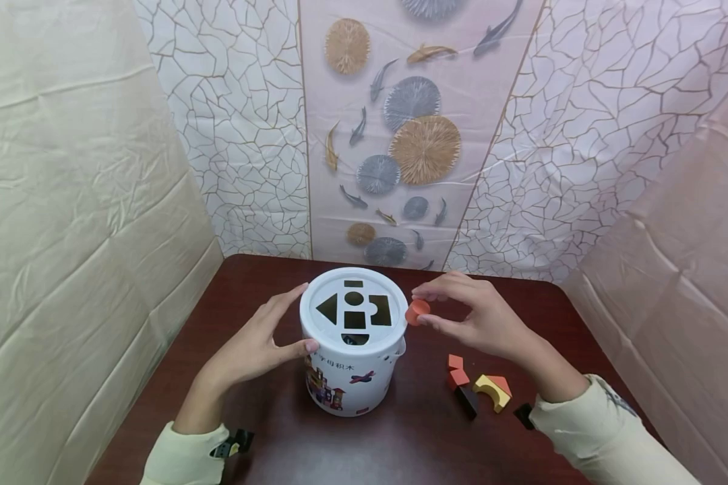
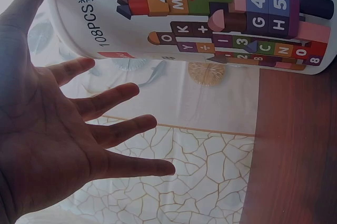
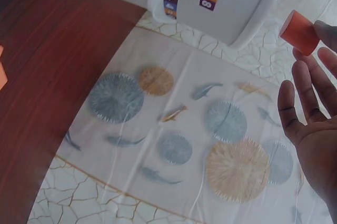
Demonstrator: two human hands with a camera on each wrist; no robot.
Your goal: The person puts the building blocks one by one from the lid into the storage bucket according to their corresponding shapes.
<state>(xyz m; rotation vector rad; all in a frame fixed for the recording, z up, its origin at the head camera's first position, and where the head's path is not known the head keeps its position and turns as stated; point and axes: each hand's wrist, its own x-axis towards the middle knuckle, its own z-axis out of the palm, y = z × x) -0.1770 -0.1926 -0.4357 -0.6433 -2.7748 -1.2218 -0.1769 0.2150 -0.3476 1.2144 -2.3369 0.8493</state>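
Observation:
A white bucket (image 1: 353,380) stands upright on the table, its lid (image 1: 315,330) cut with a triangle, a circle, rectangles and other shaped holes. At its left side my left hand (image 1: 251,343) rests thumb and forefinger against the lid's rim. The other fingers (image 2: 121,139) are straight and spread, off the bucket. My right hand (image 1: 491,316) pinches an orange-red cylinder block (image 1: 417,312) between thumb and fingertips, just beyond the lid's right edge. In the right wrist view the cylinder (image 3: 300,33) is tilted, with its flat end facing the bucket.
Right of the bucket lie loose blocks: small orange blocks (image 1: 456,362), a black block (image 1: 466,402), a yellow arch (image 1: 493,392) and an orange block (image 1: 500,384) against the arch. The bucket's handle (image 1: 402,348) hangs at its right side. Patterned cloth (image 1: 255,135) hangs behind the dark red table (image 1: 267,431).

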